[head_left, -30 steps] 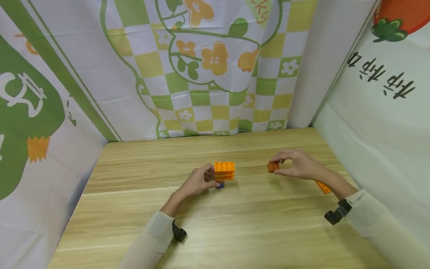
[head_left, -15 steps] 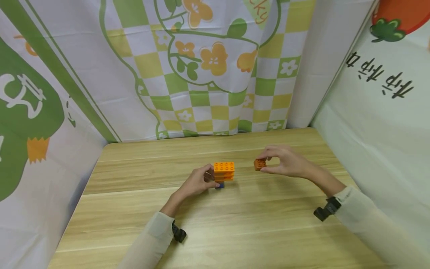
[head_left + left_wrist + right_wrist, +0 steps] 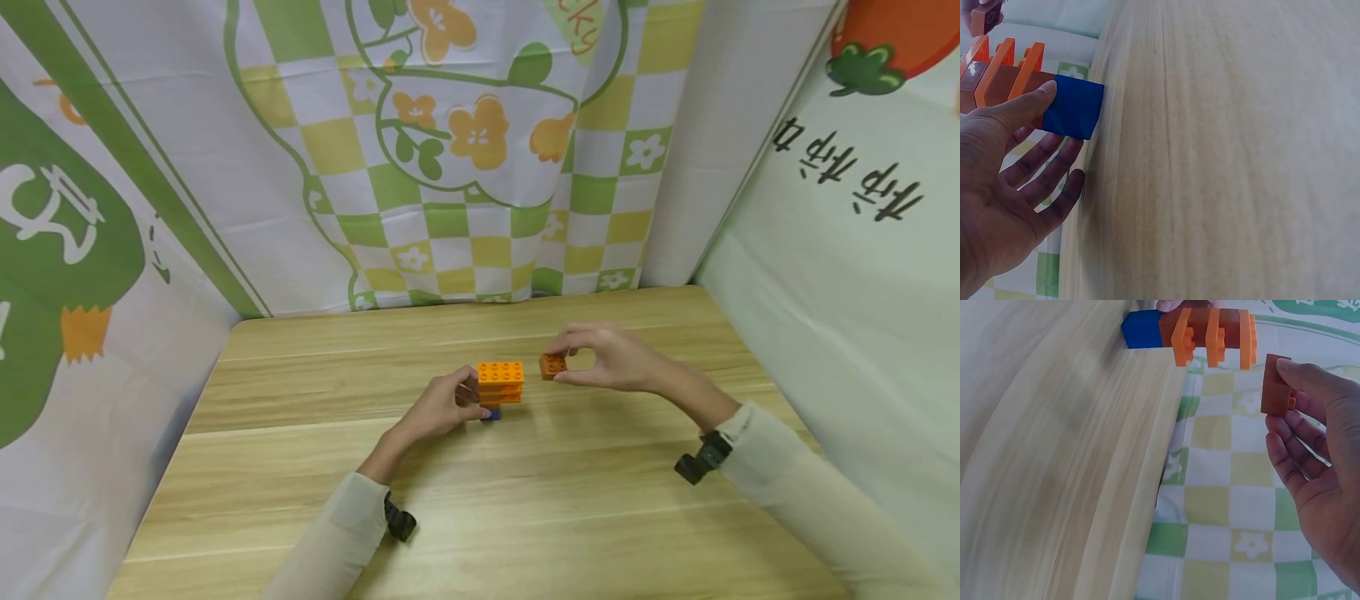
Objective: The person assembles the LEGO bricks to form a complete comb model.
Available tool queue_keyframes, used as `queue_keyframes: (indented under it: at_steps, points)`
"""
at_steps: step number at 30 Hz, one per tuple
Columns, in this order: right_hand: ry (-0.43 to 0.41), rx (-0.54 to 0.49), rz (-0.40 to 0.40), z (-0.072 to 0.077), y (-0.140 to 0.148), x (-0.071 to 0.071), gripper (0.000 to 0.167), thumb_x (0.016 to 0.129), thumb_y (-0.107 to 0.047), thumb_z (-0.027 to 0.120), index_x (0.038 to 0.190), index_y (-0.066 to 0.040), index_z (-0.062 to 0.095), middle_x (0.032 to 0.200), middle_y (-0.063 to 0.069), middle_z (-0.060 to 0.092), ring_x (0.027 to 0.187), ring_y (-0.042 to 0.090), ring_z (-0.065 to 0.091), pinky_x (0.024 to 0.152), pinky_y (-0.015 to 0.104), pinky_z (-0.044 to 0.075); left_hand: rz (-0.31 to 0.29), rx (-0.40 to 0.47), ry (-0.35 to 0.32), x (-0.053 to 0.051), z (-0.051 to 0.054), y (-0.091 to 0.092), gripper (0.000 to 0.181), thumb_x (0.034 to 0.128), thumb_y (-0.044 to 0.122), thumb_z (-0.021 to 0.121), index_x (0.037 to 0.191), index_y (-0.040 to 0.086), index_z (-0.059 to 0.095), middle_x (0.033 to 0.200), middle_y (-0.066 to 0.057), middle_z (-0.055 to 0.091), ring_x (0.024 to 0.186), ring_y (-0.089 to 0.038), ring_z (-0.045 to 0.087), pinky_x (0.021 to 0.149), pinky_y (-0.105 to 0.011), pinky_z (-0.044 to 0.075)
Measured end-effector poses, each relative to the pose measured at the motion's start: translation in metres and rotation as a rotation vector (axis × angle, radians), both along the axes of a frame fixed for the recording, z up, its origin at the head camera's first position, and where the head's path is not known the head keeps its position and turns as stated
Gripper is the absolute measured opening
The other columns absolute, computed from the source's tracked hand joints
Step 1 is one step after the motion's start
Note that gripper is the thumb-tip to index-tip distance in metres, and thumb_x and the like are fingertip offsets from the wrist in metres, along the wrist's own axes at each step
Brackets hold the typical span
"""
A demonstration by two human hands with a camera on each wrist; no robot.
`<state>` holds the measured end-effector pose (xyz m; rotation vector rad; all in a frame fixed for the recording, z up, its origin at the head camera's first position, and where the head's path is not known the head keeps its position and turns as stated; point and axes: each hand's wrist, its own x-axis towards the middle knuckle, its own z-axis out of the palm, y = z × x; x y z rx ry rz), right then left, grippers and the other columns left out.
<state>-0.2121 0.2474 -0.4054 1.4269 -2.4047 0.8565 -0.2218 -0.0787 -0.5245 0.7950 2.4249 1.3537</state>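
Note:
Near the middle of the table my left hand (image 3: 435, 408) grips the lower part of a standing toy-brick stack (image 3: 500, 373). Its thumb lies at the joint of a blue brick (image 3: 1075, 106) and the brown brick above it; some fingers reach behind. Brown bricks alternate with orange plates (image 3: 1215, 337) that jut out to one side, and an orange studded plate tops the stack. Just right of the stack my right hand (image 3: 615, 360) pinches a brown brick (image 3: 1276, 387) between thumb and fingers, held in the air. A small gap separates this brick from the stack.
The wooden table (image 3: 480, 517) ends at the back against a checkered curtain (image 3: 465, 225). Printed cloth hangs on the left (image 3: 67, 250) and right (image 3: 840, 275). Each wrist carries a small black camera (image 3: 702, 458).
My right hand has moved left with the brown brick, close to the stack. An orange plate beside the right forearm is no longer visible. The left hand and the stack stay put.

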Motion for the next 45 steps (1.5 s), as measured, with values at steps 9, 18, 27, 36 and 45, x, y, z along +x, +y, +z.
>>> queue_keyframes:
  at_steps: [9,18,27,36,45]
  points:
    - [-0.01,0.013,0.01,0.004,-0.016,-0.003,0.03,0.081,-0.01,0.093,0.107,-0.004,0.079,0.1,0.003,0.075,0.085,0.015,0.07,0.074,0.033,0.062,0.006,-0.003,0.002,0.0,0.001,0.001,0.035,0.0906,0.013,0.086,0.114,0.011,0.061,0.105,-0.004,0.07,0.102,-0.022,0.073,0.088,-0.037,0.062]
    - [-0.047,0.041,-0.006,0.007,-0.031,-0.004,0.029,0.084,-0.011,0.092,0.11,-0.004,0.08,0.103,0.003,0.076,0.087,0.014,0.07,0.076,0.031,0.061,0.013,-0.001,-0.002,-0.001,0.0,0.002,0.035,0.0897,0.011,0.087,0.113,0.01,0.06,0.106,-0.005,0.07,0.103,-0.023,0.073,0.089,-0.038,0.062]
    - [-0.066,0.038,0.002,0.007,-0.044,-0.005,0.031,0.083,-0.01,0.092,0.11,-0.003,0.08,0.104,0.005,0.076,0.087,0.015,0.07,0.076,0.032,0.062,-0.001,0.021,-0.003,-0.001,0.0,0.001,0.035,0.0907,0.011,0.086,0.118,0.01,0.065,0.112,-0.006,0.074,0.104,-0.024,0.074,0.09,-0.037,0.062]
    - [-0.077,0.045,-0.002,0.007,-0.056,-0.008,0.029,0.086,-0.013,0.09,0.111,-0.003,0.08,0.106,0.005,0.077,0.088,0.014,0.07,0.077,0.029,0.06,-0.001,0.022,0.019,-0.001,-0.001,0.001,0.034,0.0904,0.011,0.086,0.116,0.01,0.064,0.111,-0.007,0.074,0.103,-0.024,0.074,0.089,-0.037,0.062]
    - [-0.087,0.048,0.018,0.007,-0.068,-0.013,0.029,0.086,-0.014,0.09,0.111,-0.002,0.079,0.106,0.007,0.076,0.088,0.023,0.072,0.078,0.029,0.061,-0.006,0.012,0.024,-0.001,0.0,0.0,0.033,0.0912,0.014,0.086,0.114,0.01,0.063,0.109,-0.005,0.073,0.102,-0.022,0.073,0.089,-0.038,0.062]
